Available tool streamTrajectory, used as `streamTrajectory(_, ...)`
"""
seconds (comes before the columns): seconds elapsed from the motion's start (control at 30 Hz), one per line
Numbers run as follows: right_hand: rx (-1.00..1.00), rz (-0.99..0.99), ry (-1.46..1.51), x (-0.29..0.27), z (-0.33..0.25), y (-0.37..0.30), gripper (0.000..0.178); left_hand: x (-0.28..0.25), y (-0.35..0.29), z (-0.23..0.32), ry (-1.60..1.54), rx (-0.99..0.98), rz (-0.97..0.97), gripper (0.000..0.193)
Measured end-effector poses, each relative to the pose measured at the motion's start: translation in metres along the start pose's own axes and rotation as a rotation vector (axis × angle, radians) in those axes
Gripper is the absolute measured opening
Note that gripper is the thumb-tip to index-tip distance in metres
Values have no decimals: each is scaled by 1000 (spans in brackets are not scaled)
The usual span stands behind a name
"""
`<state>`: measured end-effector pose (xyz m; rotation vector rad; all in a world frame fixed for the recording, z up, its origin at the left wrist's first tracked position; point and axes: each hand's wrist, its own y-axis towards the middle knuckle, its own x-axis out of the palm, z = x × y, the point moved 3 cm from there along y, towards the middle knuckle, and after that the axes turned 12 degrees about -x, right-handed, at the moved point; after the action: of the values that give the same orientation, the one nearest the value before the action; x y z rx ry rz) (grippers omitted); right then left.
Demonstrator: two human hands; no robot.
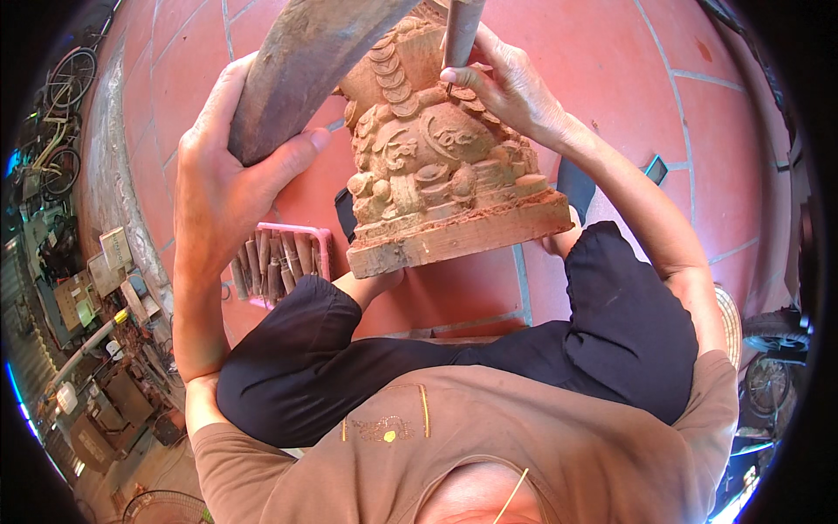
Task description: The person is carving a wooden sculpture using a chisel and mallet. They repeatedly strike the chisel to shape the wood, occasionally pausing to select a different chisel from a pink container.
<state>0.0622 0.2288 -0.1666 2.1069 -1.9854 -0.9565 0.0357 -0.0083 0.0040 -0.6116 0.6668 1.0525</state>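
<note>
A reddish-brown wood carving (436, 170) with coins, round lumps and a flat base stands tilted between my feet. My left hand (218, 166) is closed around the end of a thick, dark wooden mallet (301, 74), which reaches up across the top of the carving. In the fingers of my right hand (515, 92) is a chisel (462, 35) with a round shaft. Its thin lower end points down at the carving's upper right side, near a string of coins. Whether the tip touches the wood I cannot tell.
A pink basket (326, 249) full of chisels (272, 260) sits left of the carving. On the red tiled floor (594, 52) lies a small teal-edged object (656, 168). Bicycles (72, 77), boxes and clutter line the left side. A fan (166, 506) shows at lower left.
</note>
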Motion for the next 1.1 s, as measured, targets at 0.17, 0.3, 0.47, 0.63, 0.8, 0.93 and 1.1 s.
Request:
streamTrajectory(0.17,-171,37,-112,3,-13,2,32,5,-4,2,-50,46,2,58)
streamTrajectory(0.3,-133,12,-121,8,-7,2,31,12,-4,-4,196,-28,-99,57)
streamTrajectory(0.47,-109,40,-70,6,-11,1,30,2,-5,4,59,72,-6,58)
streamTrajectory(0.63,-111,27,-44,6,-15,4,32,5,-5,0,76,39,-24,59)
streamTrajectory(0.8,-37,60,45,4,-3,-9,31,2,1,0,193,102,-44,57)
streamTrajectory(0.93,124,77,191,-3,1,-19,30,2,-1,1,66,70,-55,56)
streamTrajectory(1.1,119,107,230,-2,-4,-18,29,2,-2,1,23,82,-26,55)
